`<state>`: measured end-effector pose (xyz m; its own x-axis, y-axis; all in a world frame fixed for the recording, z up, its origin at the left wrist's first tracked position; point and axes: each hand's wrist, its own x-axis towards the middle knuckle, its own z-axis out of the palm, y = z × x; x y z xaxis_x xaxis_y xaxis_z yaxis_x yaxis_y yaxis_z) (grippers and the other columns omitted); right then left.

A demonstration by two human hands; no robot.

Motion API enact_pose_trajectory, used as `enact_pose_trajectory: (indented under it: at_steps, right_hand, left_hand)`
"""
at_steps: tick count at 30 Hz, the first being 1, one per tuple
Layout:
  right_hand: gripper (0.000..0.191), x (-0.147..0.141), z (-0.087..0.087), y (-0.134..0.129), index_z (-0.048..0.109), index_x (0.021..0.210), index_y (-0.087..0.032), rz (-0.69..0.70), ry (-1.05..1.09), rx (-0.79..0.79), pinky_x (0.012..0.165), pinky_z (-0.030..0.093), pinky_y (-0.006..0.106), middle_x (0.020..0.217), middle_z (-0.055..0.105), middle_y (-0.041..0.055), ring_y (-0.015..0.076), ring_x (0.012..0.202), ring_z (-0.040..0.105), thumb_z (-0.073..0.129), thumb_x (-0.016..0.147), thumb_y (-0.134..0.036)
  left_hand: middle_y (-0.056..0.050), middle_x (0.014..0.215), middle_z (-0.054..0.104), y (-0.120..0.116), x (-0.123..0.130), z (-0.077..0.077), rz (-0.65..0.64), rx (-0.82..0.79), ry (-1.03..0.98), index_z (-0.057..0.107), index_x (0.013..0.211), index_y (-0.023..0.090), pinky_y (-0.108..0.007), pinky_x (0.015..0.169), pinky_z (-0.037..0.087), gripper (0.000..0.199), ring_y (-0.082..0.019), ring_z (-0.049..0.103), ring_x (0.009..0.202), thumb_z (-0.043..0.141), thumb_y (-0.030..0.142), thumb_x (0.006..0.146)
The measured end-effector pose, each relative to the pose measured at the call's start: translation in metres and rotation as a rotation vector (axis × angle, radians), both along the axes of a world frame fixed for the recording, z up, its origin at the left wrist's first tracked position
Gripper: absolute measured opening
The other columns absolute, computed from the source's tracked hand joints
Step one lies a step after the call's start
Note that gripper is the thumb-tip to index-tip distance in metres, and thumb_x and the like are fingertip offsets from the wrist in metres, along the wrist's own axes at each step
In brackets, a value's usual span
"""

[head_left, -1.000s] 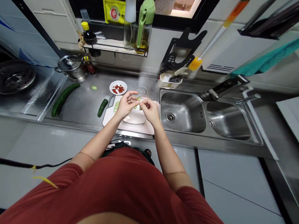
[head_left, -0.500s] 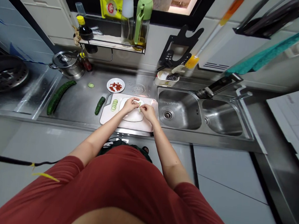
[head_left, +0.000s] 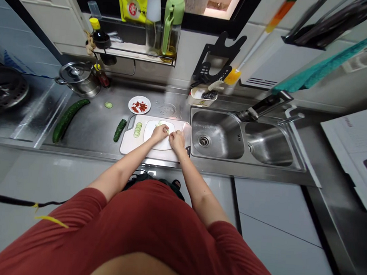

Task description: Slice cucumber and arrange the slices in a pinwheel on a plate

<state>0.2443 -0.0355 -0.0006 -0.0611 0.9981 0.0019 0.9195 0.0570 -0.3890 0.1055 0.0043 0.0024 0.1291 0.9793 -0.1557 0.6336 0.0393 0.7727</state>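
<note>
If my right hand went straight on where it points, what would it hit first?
Your right hand would likely meet the cucumber piece on the white plate, beside your left hand; depth is unclear.

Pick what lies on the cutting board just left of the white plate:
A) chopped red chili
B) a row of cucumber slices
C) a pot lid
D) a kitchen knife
B: the cucumber slices lie in a row on the cutting board, left of the white plate.

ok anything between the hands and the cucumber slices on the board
Nothing blocks them: the left hand and right hand rest over a white plate, and the cucumber slices lie beside it on the cutting board; only the plate's low rim lies between.
</note>
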Motion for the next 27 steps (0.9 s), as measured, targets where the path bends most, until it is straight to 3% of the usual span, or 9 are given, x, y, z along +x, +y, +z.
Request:
enact_pose_trajectory:
  at_steps: [9, 13, 16, 27]
  right_hand:
    - [0.020, -0.004, -0.010, -0.006, 0.067, 0.099, -0.018, -0.011, 0.019, 0.118, 0.091, 0.034, 0.037, 0.116, 0.050, 0.0110, 0.0262, 0.107, 0.038, 0.050, 0.089, -0.023]
    - [0.021, -0.004, -0.012, -0.007, 0.065, 0.102, -0.018, -0.029, 0.077, 0.126, 0.094, 0.033, 0.037, 0.118, 0.048, 0.0121, 0.0274, 0.111, 0.036, 0.051, 0.087, -0.022]
    - [0.024, -0.003, -0.012, -0.007, 0.063, 0.107, -0.017, -0.050, 0.103, 0.107, 0.096, 0.033, 0.039, 0.119, 0.046, 0.0132, 0.0282, 0.113, 0.035, 0.051, 0.087, -0.024]
    - [0.021, 0.000, -0.010, -0.017, 0.066, 0.102, -0.019, -0.024, 0.059, 0.122, 0.097, 0.032, 0.039, 0.121, 0.047, 0.0117, 0.0279, 0.115, 0.034, 0.048, 0.091, -0.024]
  left_hand:
    - [-0.009, 0.109, 0.063, -0.013, -0.004, 0.004, -0.174, 0.268, 0.327, 0.066, 0.107, 0.020, -0.032, 0.086, 0.045, 0.026, -0.022, 0.055, 0.103, 0.050, 0.019, 0.086]
    - [-0.009, 0.122, 0.060, -0.021, -0.016, 0.004, -0.402, 0.428, 0.346, 0.067, 0.110, 0.021, -0.037, 0.093, 0.044, 0.031, -0.025, 0.045, 0.119, 0.045, 0.016, 0.088]
    - [-0.008, 0.125, 0.060, -0.020, -0.023, 0.001, -0.533, 0.450, 0.356, 0.066, 0.114, 0.022, -0.040, 0.095, 0.043, 0.035, -0.025, 0.042, 0.124, 0.046, 0.015, 0.087]
    - [-0.011, 0.120, 0.060, -0.020, -0.025, -0.002, -0.554, 0.456, 0.401, 0.061, 0.123, 0.022, -0.039, 0.091, 0.042, 0.038, -0.026, 0.044, 0.117, 0.044, 0.018, 0.090]
